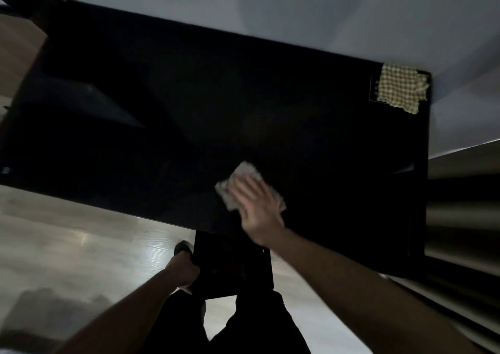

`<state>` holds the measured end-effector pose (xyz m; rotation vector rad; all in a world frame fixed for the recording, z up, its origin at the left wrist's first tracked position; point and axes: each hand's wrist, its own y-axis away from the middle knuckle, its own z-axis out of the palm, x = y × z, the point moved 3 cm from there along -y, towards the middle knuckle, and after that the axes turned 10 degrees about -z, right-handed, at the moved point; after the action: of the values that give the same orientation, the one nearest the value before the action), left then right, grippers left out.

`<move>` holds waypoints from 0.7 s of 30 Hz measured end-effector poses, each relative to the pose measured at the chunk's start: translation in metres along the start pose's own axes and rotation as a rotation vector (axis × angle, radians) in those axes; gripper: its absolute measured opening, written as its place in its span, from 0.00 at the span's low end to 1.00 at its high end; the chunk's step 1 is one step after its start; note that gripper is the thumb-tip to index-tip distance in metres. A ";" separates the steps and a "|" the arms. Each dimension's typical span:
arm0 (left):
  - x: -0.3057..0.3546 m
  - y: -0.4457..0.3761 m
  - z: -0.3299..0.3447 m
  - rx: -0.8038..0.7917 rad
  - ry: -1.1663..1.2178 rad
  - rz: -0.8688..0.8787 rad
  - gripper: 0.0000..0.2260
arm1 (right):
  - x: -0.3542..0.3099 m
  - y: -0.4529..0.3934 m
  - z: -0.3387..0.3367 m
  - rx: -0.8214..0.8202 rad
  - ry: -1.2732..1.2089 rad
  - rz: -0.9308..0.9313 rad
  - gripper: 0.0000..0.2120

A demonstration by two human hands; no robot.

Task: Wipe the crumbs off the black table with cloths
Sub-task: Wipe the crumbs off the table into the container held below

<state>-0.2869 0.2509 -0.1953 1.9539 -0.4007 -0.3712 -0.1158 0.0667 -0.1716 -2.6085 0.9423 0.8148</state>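
Note:
The black table fills the middle of the head view. My right hand lies flat on a pale cloth near the table's front edge, fingers spread and pressing it onto the surface. My left hand grips the left edge of a black flat tray-like object held just below the table's front edge. A second, checked cloth lies at the far right corner of the table. No crumbs are visible on the dark surface.
A pale wall runs behind the table. Light wooden floor lies to the front left. My dark-clothed legs and a shoe are below the tray. A dark striped surface stands to the right of the table.

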 end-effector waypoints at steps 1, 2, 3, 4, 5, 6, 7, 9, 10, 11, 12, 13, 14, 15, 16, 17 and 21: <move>0.000 0.002 0.000 0.006 -0.006 0.007 0.14 | -0.021 0.015 0.012 -0.012 -0.079 -0.024 0.28; -0.001 0.004 0.000 0.008 -0.011 0.014 0.13 | -0.039 0.030 0.024 -0.039 -0.169 -0.030 0.28; -0.002 0.005 0.000 0.006 -0.016 0.023 0.13 | -0.058 0.044 0.027 -0.065 -0.267 -0.003 0.28; -0.003 0.007 0.000 0.002 -0.025 0.029 0.12 | -0.072 0.057 0.029 -0.085 -0.381 0.069 0.28; -0.005 0.007 0.001 0.000 -0.037 0.036 0.10 | -0.079 0.071 0.032 -0.093 -0.493 0.160 0.28; -0.007 0.007 0.001 -0.003 -0.046 0.038 0.08 | -0.087 0.080 0.026 -0.099 -0.617 0.250 0.28; -0.008 0.007 0.001 -0.006 -0.040 0.041 0.09 | -0.090 0.090 0.020 -0.111 -0.727 0.320 0.29; -0.009 0.005 0.003 -0.019 -0.022 0.047 0.12 | -0.086 0.105 -0.002 -0.058 -0.797 0.436 0.33; -0.008 0.007 0.003 -0.021 -0.022 0.053 0.12 | -0.075 0.109 -0.017 0.015 -0.784 0.503 0.35; -0.006 0.008 0.003 -0.023 -0.014 0.057 0.12 | -0.060 0.113 -0.030 0.091 -0.753 0.559 0.36; -0.005 0.010 0.003 -0.028 -0.001 0.057 0.10 | -0.046 0.116 -0.047 0.162 -0.732 0.608 0.35; -0.002 0.014 0.003 -0.038 0.016 0.057 0.08 | -0.029 0.118 -0.066 0.245 -0.689 0.642 0.31; -0.001 0.014 0.004 -0.051 0.033 0.049 0.08 | -0.010 0.119 -0.086 0.332 -0.621 0.658 0.27; 0.000 0.014 0.004 -0.060 0.054 0.049 0.09 | 0.011 0.121 -0.106 0.408 -0.543 0.677 0.24; 0.000 0.013 0.004 -0.067 0.060 0.048 0.10 | 0.032 0.123 -0.129 0.476 -0.485 0.683 0.23; -0.001 0.010 0.005 -0.067 0.056 0.048 0.13 | 0.054 0.129 -0.147 0.525 -0.423 0.700 0.21; -0.001 0.011 0.003 -0.058 0.018 0.044 0.16 | 0.130 0.171 -0.186 0.568 -0.156 0.775 0.23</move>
<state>-0.2906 0.2445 -0.1868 1.8877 -0.4165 -0.3333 -0.0657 -0.2045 -0.1033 -1.6548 1.8450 0.7329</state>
